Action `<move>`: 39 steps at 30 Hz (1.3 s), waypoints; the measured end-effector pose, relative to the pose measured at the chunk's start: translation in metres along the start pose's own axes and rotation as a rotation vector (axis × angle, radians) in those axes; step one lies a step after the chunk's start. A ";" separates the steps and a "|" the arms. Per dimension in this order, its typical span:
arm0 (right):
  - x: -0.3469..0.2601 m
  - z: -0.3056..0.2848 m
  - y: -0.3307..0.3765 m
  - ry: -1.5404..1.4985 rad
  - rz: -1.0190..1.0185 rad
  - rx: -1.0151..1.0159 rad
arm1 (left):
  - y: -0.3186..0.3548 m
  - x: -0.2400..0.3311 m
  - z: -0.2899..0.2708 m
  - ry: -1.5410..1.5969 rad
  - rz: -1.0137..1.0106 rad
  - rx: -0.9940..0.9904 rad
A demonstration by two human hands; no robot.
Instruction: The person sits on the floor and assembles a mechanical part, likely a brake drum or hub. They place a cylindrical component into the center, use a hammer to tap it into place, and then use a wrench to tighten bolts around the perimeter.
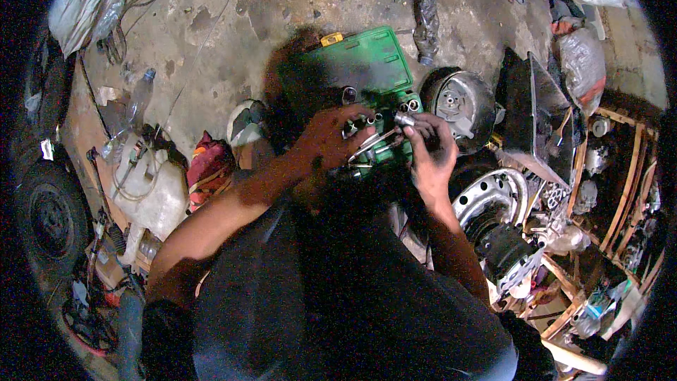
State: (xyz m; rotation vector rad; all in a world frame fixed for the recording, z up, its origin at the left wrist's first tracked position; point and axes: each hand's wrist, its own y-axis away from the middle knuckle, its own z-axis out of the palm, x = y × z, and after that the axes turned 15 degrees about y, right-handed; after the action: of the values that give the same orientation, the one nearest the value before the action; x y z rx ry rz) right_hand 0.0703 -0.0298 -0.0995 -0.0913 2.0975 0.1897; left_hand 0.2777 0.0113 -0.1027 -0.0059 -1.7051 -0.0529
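A green socket-set case [384, 63] lies opened out on the floor in front of me, its lid on the far side. Between the thumb and fingers of my right hand [434, 149] is a silver socket [404, 120], held above the case's right part. Bent over the case's left part, my left hand [337, 130] has its fingers curled among the sockets; what they grip is in shadow. A slim metal bar [368, 145] slants across between the two hands. More sockets [409, 106] sit at the case's far right.
Right of the case stands a brake drum [455, 102], with a wheel rim [511, 190] nearer me. At left are a white plastic tank [151, 187], a red patterned cloth [209, 173] and a tyre [51, 208]. A wooden crate [624, 183] with parts is far right.
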 end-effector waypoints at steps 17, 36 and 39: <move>-0.092 -0.047 0.002 0.165 -0.254 0.009 | -0.034 0.089 -0.010 0.410 -0.136 -0.151; -0.096 -0.048 0.001 -0.004 -0.182 0.004 | -0.028 0.096 -0.013 0.425 0.051 -0.151; -0.097 -0.046 0.001 -0.041 -0.172 -0.003 | -0.029 0.101 -0.014 0.478 -0.099 -0.126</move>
State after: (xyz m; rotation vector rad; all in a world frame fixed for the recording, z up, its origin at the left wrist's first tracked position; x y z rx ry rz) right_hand 0.0805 -0.0377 0.0073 -0.2662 2.0364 0.0898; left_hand 0.2771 -0.0205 -0.0018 -0.0030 -1.2207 -0.2186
